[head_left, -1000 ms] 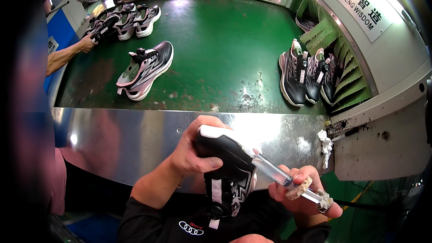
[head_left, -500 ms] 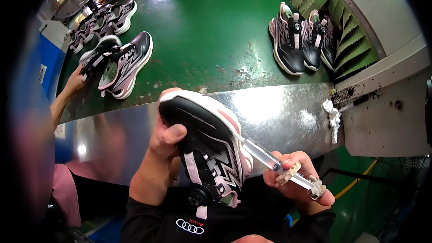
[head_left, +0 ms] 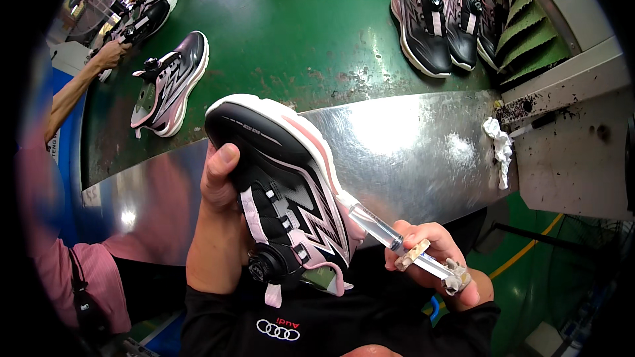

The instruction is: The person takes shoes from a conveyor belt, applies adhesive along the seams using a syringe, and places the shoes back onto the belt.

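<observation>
a: item one, location?
b: black and pink shoe (head_left: 291, 205), held up above the steel ledge (head_left: 410, 152), clasped in the left hand (head_left: 221, 185); sole turned upward.
a: axis?
b: toe pointed up-left, heel down toward the chest.
a: grips?
b: left hand was wrapped tight around the shoe; right hand (head_left: 436, 264) was closed on a clear syringe (head_left: 397, 241), tip set against the shoe's side.

I look down on a worn green conveyor belt (head_left: 297, 20) with a shiny curved steel edge plate (head_left: 410, 152) — strong lamp light reflects there. The green painted floor (head_left: 529, 277) carries a yellow line (head_left: 526, 251).
</observation>
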### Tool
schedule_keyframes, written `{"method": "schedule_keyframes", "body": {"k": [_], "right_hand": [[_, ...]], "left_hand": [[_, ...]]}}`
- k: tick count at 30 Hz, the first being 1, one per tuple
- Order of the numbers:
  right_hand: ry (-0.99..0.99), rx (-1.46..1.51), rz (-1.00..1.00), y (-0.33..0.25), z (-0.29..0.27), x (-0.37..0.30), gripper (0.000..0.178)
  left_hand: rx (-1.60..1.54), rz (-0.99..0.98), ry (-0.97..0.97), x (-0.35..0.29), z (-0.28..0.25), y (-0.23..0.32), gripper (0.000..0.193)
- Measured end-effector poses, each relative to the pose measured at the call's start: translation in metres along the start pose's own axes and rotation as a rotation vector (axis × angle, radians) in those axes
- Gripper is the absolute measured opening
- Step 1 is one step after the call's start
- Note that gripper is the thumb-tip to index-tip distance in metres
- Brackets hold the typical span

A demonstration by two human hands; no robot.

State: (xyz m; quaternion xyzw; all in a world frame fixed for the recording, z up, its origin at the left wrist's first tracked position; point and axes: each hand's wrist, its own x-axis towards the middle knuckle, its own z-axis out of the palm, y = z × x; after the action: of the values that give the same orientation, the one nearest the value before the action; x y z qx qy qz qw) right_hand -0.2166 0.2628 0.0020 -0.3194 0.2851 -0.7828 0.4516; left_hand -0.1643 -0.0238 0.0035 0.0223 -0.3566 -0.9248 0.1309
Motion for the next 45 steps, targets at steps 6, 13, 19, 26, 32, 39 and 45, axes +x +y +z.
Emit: {"method": "schedule_keyframes", "body": {"k": [6,13,19,26,32,39,45], "right_hand": [[0.009,0.003,0.003,0.003,0.004,-0.014,0.106],[0.005,0.030,-0.003,0.006,0.007,-0.032,0.104],[0.016,0.039,-0.010,0.008,0.006,-0.041,0.102],[0.007,0.052,-0.045,0.014,0.000,-0.049,0.101],[0.047,0.081,-0.017,0.021,-0.003,-0.057,0.102],[0.045,0.046,-0.024,0.024,-0.013,-0.060,0.102],[0.050,-0.010,-0.045,0.032,-0.018,-0.057,0.103]], "left_hand": [[-0.025,0.021,0.211,-0.004,-0.007,0.000,0.057],[-0.135,-0.023,0.258,-0.005,-0.017,-0.001,0.049],[-0.232,-0.073,0.290,0.000,-0.018,-0.004,0.049],[-0.231,-0.130,0.293,0.005,-0.028,-0.002,0.047],[-0.159,-0.125,0.315,0.005,-0.035,-0.002,0.045],[-0.055,-0.200,0.306,-0.013,-0.034,0.014,0.051],[0.221,-0.222,0.599,-0.042,-0.054,0.034,0.040]]}}
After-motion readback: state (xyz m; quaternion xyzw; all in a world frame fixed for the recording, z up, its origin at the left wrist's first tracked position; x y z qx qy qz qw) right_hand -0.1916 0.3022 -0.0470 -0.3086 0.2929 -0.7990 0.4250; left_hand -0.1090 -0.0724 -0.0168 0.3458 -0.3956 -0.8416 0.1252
